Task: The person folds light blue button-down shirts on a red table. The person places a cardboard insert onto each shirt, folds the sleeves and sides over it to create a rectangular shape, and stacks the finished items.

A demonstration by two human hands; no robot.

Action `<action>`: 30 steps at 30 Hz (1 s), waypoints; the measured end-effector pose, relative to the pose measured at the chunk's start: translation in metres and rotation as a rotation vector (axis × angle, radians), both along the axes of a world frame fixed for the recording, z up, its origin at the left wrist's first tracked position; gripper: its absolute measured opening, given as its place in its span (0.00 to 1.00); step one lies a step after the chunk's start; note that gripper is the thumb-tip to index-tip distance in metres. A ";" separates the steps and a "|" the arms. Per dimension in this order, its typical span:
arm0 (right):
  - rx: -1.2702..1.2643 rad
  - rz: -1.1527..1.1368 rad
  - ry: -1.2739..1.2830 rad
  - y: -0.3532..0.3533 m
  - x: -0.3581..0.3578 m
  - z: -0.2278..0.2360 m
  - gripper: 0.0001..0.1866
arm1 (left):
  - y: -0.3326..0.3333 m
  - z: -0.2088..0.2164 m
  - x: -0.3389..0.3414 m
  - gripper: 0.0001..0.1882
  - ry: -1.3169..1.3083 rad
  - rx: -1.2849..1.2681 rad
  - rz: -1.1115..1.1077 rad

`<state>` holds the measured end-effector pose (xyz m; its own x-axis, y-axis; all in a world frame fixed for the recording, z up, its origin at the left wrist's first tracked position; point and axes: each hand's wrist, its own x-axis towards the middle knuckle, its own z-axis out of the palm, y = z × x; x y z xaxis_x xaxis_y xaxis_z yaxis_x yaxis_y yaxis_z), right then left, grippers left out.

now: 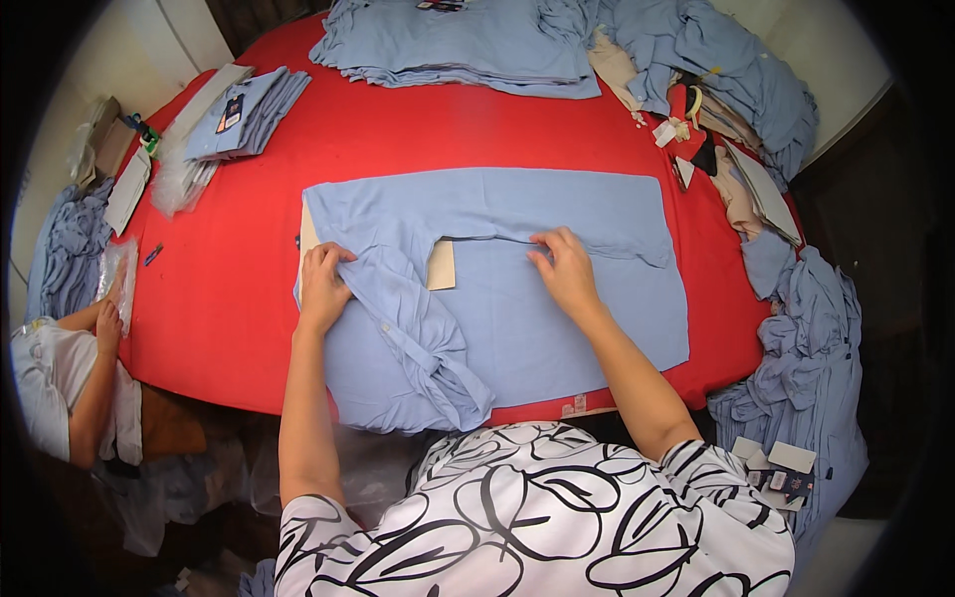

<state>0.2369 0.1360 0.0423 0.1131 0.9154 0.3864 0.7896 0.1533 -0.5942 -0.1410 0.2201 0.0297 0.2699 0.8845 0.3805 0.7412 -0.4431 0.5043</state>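
Note:
A light blue shirt (517, 298) lies spread in front of me, one side folded over along its far edge. A cream cardboard sheet (441, 267) shows through a gap in the folds, and a cream strip also peeks out at the shirt's left edge. One sleeve, with a buttoned cuff, slants toward me in loose folds. At the upper end of that sleeve, my left hand (326, 287) is closed on the cloth, thumb and fingers pinching it. Over the middle of the shirt, my right hand (567, 271) has its thumb and fingers apart, at the folded part's edge, holding nothing.
The table has a red cover (229, 328). Stacked blue shirts (458, 50) lie at the far side, and folded tagged shirts (247, 114) at far left. Loose shirts (806, 368) hang over the right edge. Another person's hand (107, 323) is at the left edge by clear plastic.

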 end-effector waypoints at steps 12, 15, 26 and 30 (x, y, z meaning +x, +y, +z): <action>0.005 -0.061 0.147 0.001 0.019 -0.016 0.06 | 0.000 -0.002 -0.008 0.19 0.025 0.010 -0.019; -0.180 -0.057 0.203 -0.034 0.038 0.007 0.09 | 0.000 -0.001 -0.005 0.19 0.016 -0.007 -0.025; -0.621 0.417 -0.059 -0.173 -0.011 0.066 0.19 | -0.006 -0.005 -0.009 0.20 0.019 -0.052 0.005; -0.251 0.847 -0.140 -0.129 -0.070 0.025 0.14 | -0.003 -0.001 -0.005 0.21 0.020 -0.036 0.000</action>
